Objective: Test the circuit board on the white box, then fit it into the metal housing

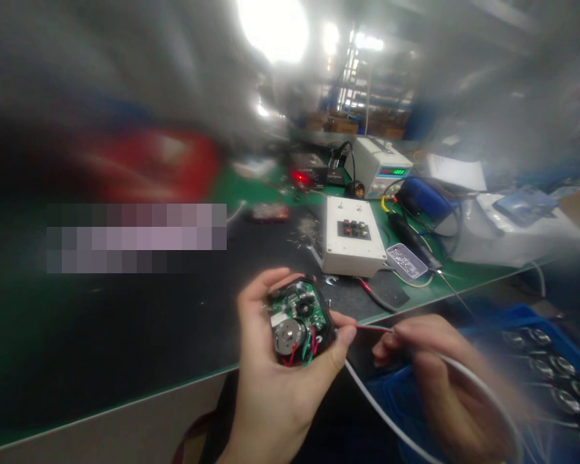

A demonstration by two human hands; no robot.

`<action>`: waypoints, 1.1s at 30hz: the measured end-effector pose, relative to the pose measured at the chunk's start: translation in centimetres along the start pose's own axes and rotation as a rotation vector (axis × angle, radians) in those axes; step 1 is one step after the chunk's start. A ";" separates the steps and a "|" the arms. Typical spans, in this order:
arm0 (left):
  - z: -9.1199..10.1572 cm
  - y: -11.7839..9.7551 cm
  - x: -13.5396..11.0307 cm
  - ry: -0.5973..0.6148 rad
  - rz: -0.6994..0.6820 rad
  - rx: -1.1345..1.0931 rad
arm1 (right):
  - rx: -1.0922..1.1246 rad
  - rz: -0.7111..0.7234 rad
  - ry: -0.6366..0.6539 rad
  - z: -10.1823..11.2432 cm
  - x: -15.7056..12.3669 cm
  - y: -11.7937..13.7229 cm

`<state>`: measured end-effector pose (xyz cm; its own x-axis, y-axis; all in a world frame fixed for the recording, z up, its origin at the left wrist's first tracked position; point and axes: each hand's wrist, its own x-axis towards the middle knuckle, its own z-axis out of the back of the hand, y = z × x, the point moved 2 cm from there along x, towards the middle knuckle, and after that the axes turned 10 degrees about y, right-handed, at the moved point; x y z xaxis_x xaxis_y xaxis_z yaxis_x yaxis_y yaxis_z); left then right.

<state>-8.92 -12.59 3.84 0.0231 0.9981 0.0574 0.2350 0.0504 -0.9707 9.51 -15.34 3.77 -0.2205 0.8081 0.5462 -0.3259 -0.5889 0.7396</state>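
My left hand is closed around a black housing with a green circuit board facing up. A round silver part sits on the board, with red and green wires near the housing's lower right. At that edge my left thumb and a finger press close to where thin wires come out. My right hand, slightly blurred, pinches the red and green ends of a cable pulled out to the right. The cable's white sheath loops below both hands.
On the bench stands a white control box, with a power supply behind it. A black-handled tool lies beside a small clear tray. At lower right, a blue crate holds several round parts. A red shape is blurred at left.
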 end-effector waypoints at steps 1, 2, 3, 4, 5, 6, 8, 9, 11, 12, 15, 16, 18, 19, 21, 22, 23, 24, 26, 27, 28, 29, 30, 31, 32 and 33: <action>0.1 0.0 0.1 0.026 0.049 -0.035 | -0.035 0.035 0.057 0.3 0.5 0.2; 0.3 0.1 0.1 0.058 0.100 -0.077 | -0.074 0.072 0.112 0.7 1.0 0.4; 0.4 0.1 0.2 0.092 0.149 -0.123 | -0.114 0.106 0.167 1.1 1.5 0.6; 0.5 0.1 0.2 0.128 0.195 -0.170 | -0.151 0.147 0.230 1.5 2.0 0.7; 0.6 0.0 0.3 0.163 0.241 -0.217 | -0.186 0.192 0.300 1.9 2.5 0.9; 0.6 -0.2 0.3 0.195 0.287 -0.263 | -0.215 0.240 0.369 2.3 2.9 1.0; 0.7 -0.6 0.5 0.249 0.368 -0.356 | -0.271 0.322 0.487 3.0 3.6 1.1; 0.7 -0.8 0.6 0.270 0.401 -0.395 | -0.293 0.348 0.528 3.3 3.9 1.1; 0.7 -1.1 0.8 0.305 0.445 -0.444 | -0.308 0.352 0.557 3.7 4.2 0.9; 0.7 -1.1 0.9 0.320 0.449 -0.457 | -0.298 0.340 0.560 3.8 4.3 0.8; 0.7 -0.9 1.0 0.348 0.454 -0.480 | -0.218 0.298 0.530 3.5 4.4 0.5; 0.6 -0.8 1.0 0.347 0.459 -0.484 | -0.188 0.287 0.509 3.3 4.5 0.5; 0.6 -0.5 1.1 0.328 0.463 -0.476 | -0.132 0.257 0.457 2.8 4.5 0.3; 0.5 -0.3 1.1 0.314 0.454 -0.464 | -0.103 0.233 0.427 2.5 4.5 0.1; 0.5 -0.2 1.0 0.289 0.420 -0.421 | -0.050 0.156 0.368 2.0 4.4 -0.3; 0.5 -0.2 1.0 0.281 0.402 -0.389 | -0.024 0.108 0.338 1.9 4.3 -0.4; 0.6 -0.2 0.9 0.273 0.382 -0.348 | 0.002 0.056 0.314 1.7 4.1 -0.6; 0.7 -0.2 0.9 0.260 0.356 -0.300 | 0.026 0.006 0.289 1.5 4.0 -0.6; 1.0 -0.2 0.7 0.233 0.298 -0.196 | 0.055 -0.068 0.245 1.2 3.8 -0.3; 1.1 -0.3 0.7 0.227 0.265 -0.150 | 0.059 -0.089 0.223 1.0 3.8 0.0; 1.2 -0.3 0.6 0.228 0.234 -0.110 | 0.055 -0.108 0.205 0.9 3.8 0.3; 1.3 -0.3 0.5 0.231 0.203 -0.080 | 0.048 -0.129 0.189 0.8 3.9 0.6; 1.3 -0.2 0.5 0.233 0.175 -0.056 | 0.042 -0.150 0.181 0.8 4.0 0.9; 1.4 -0.2 0.5 0.233 0.150 -0.036 | 0.044 -0.173 0.180 0.7 4.1 1.0; 1.4 -0.2 0.5 0.230 0.130 -0.020 | 0.053 -0.197 0.180 0.7 4.2 1.1; 1.4 -0.1 0.5 0.223 0.113 -0.003 | 0.066 -0.221 0.183 0.7 4.3 1.0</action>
<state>-10.31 -12.05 3.68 0.2636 0.9646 -0.0011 0.2215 -0.0617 -0.9732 8.84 -12.50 7.10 -0.3150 0.9025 0.2936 -0.3250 -0.3933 0.8600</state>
